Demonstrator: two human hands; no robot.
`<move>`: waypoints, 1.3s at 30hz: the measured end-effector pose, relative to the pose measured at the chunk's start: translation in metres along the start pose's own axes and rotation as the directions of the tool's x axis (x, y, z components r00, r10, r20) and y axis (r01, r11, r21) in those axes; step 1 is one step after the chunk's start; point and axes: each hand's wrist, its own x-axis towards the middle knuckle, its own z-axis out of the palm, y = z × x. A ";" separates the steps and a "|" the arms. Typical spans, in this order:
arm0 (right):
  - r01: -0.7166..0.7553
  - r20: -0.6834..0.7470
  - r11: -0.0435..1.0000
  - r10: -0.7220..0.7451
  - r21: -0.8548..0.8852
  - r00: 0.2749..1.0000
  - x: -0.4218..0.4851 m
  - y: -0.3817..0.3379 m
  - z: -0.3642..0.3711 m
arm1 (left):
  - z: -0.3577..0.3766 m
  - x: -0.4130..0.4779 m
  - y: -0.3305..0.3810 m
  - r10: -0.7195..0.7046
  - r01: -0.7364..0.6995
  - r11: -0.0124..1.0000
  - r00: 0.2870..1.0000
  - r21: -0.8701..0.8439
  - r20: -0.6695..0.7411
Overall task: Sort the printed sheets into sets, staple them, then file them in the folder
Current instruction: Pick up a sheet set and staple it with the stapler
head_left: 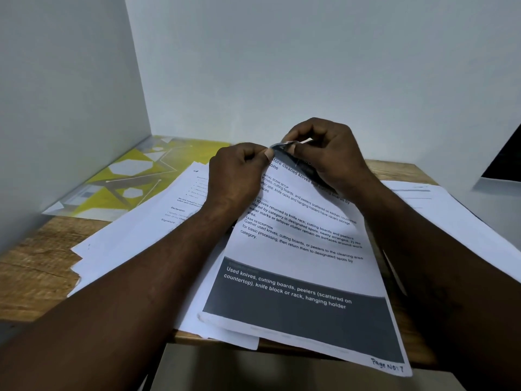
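Together, left hand (239, 176) and right hand (331, 158) — both curled — pinch the top edge of the printed sheet (296, 249).

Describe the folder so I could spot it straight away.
Start at the wooden table and look to its far left corner. The folder lies flat there, beside the spread of white sheets. It alone is coloured: yellow with pale hexagons, while the papers next to it are white.

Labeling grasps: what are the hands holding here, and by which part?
Left hand and right hand both pinch the printed sheet by its far edge, curled up between the fingers.
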 end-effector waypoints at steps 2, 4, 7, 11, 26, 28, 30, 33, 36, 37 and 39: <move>-0.010 0.010 1.000 0.010 0.015 1.000 0.000 0.003 0.000 | 0.000 0.000 -0.001 -0.007 0.007 1.000 1.000 -0.007 0.003; -0.007 0.000 1.000 0.007 0.016 1.000 0.000 0.005 0.000 | 0.000 0.000 -0.001 -0.008 0.008 1.000 1.000 -0.016 0.004; -0.001 -0.015 1.000 0.001 0.018 1.000 0.001 0.007 -0.001 | 0.000 -0.001 0.000 -0.004 0.004 1.000 1.000 -0.010 0.002; -0.005 -0.011 1.000 0.005 0.019 1.000 0.002 0.009 0.000 | -0.001 0.000 0.000 -0.019 0.019 1.000 1.000 -0.023 0.000; 0.018 -0.026 1.000 -0.018 -0.009 0.999 0.003 0.012 0.003 | 0.000 0.001 -0.002 -0.022 0.022 0.999 1.000 -0.026 -0.010; 0.028 -0.015 1.000 -0.028 -0.001 0.999 0.002 0.013 0.004 | -0.001 0.001 -0.002 -0.026 0.025 0.999 1.000 -0.030 -0.016; 0.042 -0.016 0.999 -0.042 0.027 0.999 0.002 0.014 0.005 | 0.000 0.001 -0.002 -0.021 0.021 1.000 1.000 -0.018 -0.018; 0.072 -0.020 0.997 -0.071 0.022 0.997 0.002 0.016 0.006 | 0.000 0.001 -0.002 -0.020 0.020 1.000 1.000 -0.023 -0.018; 0.085 -0.029 0.996 -0.085 0.017 0.996 0.001 0.013 0.006 | 0.000 0.000 -0.001 -0.018 0.018 1.000 1.000 -0.017 -0.015; 0.091 -0.026 0.996 -0.090 0.022 0.996 0.001 0.012 0.006 | 0.000 0.000 -0.001 -0.018 0.018 1.000 1.000 -0.016 -0.013; 0.112 -0.024 0.994 -0.112 0.017 0.993 0.001 0.012 0.006 | 0.000 0.000 0.000 -0.013 0.013 1.000 1.000 -0.007 -0.010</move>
